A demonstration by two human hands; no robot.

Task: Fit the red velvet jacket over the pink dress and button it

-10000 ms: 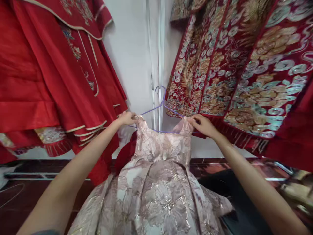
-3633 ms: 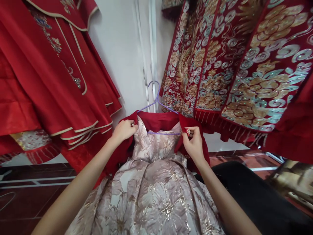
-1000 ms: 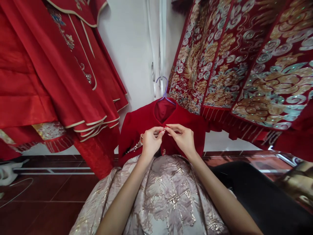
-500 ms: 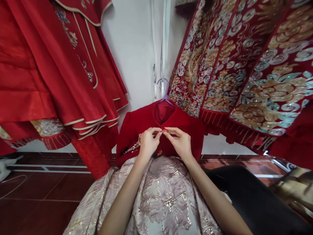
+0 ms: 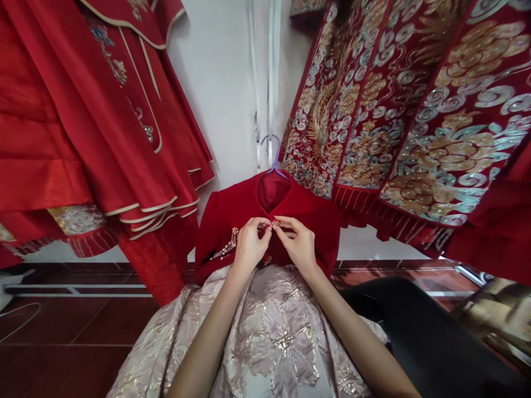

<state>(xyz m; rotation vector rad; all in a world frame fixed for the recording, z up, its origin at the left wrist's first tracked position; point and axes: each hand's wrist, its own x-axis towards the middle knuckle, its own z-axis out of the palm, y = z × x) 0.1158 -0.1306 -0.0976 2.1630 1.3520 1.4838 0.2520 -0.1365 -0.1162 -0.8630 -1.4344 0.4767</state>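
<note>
A red jacket (image 5: 315, 221) with a V neckline hangs on a purple hanger (image 5: 274, 156) in front of me. At its front opening, just below the neck, both my hands meet fingertip to fingertip. My left hand (image 5: 252, 241) pinches the jacket's front edge. My right hand (image 5: 297, 243) pinches a small red-and-gold button (image 5: 275, 223) there. How far the button is through the edge I cannot make out. A beaded brooch-like ornament (image 5: 230, 243) sits on the jacket beside my left hand. Another small button (image 5: 268, 260) shows lower down, between my wrists.
Red garments with pale trim (image 5: 166, 166) hang at the left, and an embroidered red garment (image 5: 373, 138) with fringe at the right. Pale metallic floral fabric (image 5: 286, 342) covers my lap. A black seat-like surface (image 5: 423, 331) lies at the right.
My fingertips stay together at the jacket front, with slightly more of the red-and-gold button showing. The whole view has shifted a little, so the hanging garments appear farther left.
</note>
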